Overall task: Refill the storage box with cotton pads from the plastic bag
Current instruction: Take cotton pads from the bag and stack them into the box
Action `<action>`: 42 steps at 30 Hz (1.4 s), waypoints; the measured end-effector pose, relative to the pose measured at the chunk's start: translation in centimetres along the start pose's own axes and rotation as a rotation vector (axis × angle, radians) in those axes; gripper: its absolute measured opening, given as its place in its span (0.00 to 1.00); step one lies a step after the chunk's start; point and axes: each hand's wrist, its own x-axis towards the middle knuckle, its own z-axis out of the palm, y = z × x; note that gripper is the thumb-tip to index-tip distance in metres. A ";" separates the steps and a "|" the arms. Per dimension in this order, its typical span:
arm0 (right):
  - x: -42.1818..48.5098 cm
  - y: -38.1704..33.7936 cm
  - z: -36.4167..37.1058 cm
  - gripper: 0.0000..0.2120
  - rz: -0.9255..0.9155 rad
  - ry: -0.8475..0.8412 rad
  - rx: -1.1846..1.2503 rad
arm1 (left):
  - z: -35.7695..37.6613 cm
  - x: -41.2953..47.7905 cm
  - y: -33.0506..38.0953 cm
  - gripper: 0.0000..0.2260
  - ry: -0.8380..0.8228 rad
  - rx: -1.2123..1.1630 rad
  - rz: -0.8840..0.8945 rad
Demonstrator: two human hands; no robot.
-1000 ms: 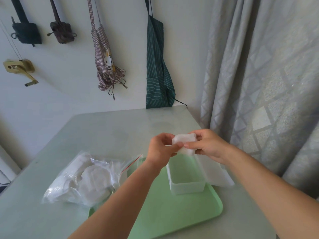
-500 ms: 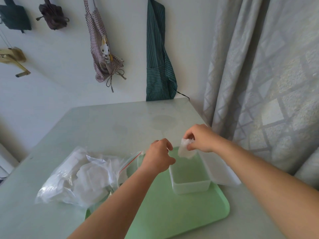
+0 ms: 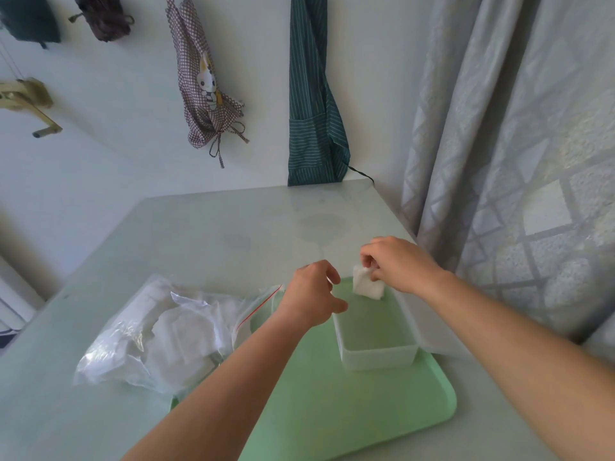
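One stack of white square cotton pads (image 3: 367, 287): over the 12 o'clock end of the translucent rectangular plastic storage box (image 3: 379, 357).
Right hand (image 3: 396, 264): pinches that stack from above.
Left hand (image 3: 312, 294): loosely curled, holding nothing, at the box's 10 o'clock.
Clear zip-top plastic bag (image 3: 159, 331): at 9 o'clock of the pale green plastic tray (image 3: 332, 420), more pads inside.
Translucent lid (image 3: 429, 327): at the box's 3 o'clock.

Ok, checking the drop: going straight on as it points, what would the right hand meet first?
Likely the open storage box at its far end, the held cotton pad touching first; depth unclear.
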 end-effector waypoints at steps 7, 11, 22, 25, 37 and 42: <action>-0.6 -0.1 0.2 0.19 0.063 0.013 -0.023 | 0.0 -0.3 0.3 0.17 0.035 0.020 0.015; -1.4 -0.6 -0.7 0.24 0.125 0.055 0.094 | -0.8 -1.3 1.1 0.11 0.077 0.038 0.065; -5.9 -10.5 -3.4 0.10 0.026 -0.118 0.833 | -8.9 -10.6 -1.0 0.17 0.297 0.459 0.037; -5.9 -14.5 -2.3 0.13 -0.041 -0.253 0.849 | -9.7 -12.2 -3.4 0.17 0.230 0.491 -0.130; -3.8 -22.6 2.2 0.06 0.208 -0.045 0.725 | -12.9 -14.0 -6.8 0.03 0.344 -0.290 -0.226; -2.7 -22.9 2.5 0.19 0.189 0.012 0.782 | -13.2 -13.6 -8.9 0.05 0.387 -0.282 -0.279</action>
